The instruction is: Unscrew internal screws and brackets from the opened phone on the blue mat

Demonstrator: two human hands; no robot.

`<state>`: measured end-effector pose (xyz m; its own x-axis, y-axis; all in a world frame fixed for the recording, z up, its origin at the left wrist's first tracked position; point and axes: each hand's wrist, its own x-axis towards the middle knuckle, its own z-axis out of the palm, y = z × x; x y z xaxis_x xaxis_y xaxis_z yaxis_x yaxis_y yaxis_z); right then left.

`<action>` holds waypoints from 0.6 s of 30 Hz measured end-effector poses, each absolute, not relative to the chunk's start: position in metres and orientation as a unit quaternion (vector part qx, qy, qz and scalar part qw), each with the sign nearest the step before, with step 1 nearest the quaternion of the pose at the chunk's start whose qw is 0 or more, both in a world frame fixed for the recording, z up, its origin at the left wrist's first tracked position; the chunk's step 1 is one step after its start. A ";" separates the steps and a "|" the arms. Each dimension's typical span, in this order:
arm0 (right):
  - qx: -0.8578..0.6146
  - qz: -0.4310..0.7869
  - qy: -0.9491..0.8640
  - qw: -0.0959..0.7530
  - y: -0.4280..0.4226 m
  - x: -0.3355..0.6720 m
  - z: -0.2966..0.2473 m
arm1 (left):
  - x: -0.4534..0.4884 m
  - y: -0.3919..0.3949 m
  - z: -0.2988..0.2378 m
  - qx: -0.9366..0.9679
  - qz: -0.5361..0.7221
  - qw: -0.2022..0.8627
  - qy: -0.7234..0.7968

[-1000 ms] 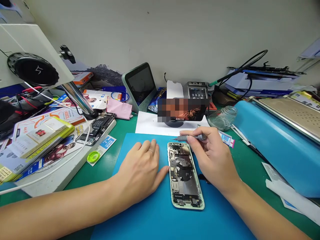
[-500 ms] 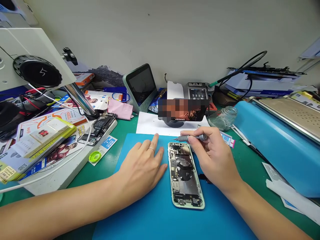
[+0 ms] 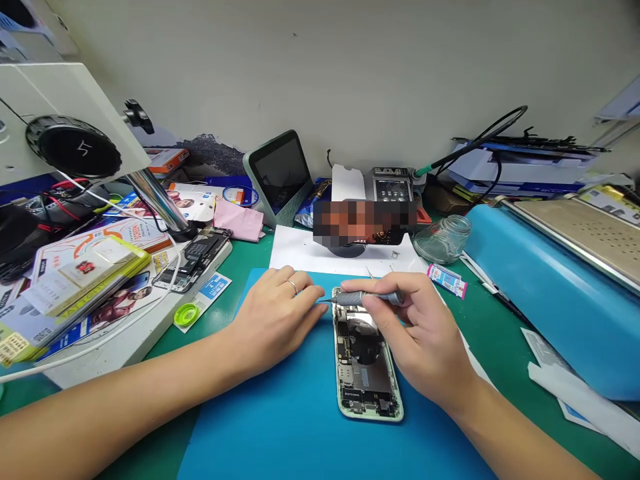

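Note:
An opened phone [image 3: 367, 373] with a pale green frame lies face down on a blue mat [image 3: 300, 427], its boards and black coil showing. My right hand [image 3: 415, 340] pinches a grey screwdriver [image 3: 367, 297] held level over the phone's top end, tip pointing left. My left hand [image 3: 277, 317] rests on the mat just left of the phone's top corner, fingers curled together near the screwdriver tip. A ring shows on one finger. Whether those fingertips hold anything is hidden.
A microscope arm [image 3: 75, 127] and stand [image 3: 155, 193] are at left over piled boxes and a second opened phone [image 3: 193, 257]. A green cap [image 3: 187, 313], a small tablet [image 3: 280, 173], a glass jar [image 3: 443, 240] and a blue machine [image 3: 550, 293] ring the mat.
My right hand moved the screwdriver down and left over the phone's top end. My left hand curled its fingers and slid toward the phone's top corner. The view shifted slightly.

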<state>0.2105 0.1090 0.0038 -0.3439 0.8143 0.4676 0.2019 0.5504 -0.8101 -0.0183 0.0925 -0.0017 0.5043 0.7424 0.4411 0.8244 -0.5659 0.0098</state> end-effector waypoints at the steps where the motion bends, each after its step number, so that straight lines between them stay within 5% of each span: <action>1: -0.339 0.333 -0.748 0.463 0.108 0.210 0.004 | -0.019 0.093 -0.001 -0.863 -0.197 0.104 -0.453; 18: -0.369 0.263 -0.748 0.485 0.115 0.215 0.002 | -0.023 0.100 0.014 -0.839 -0.045 0.180 -0.511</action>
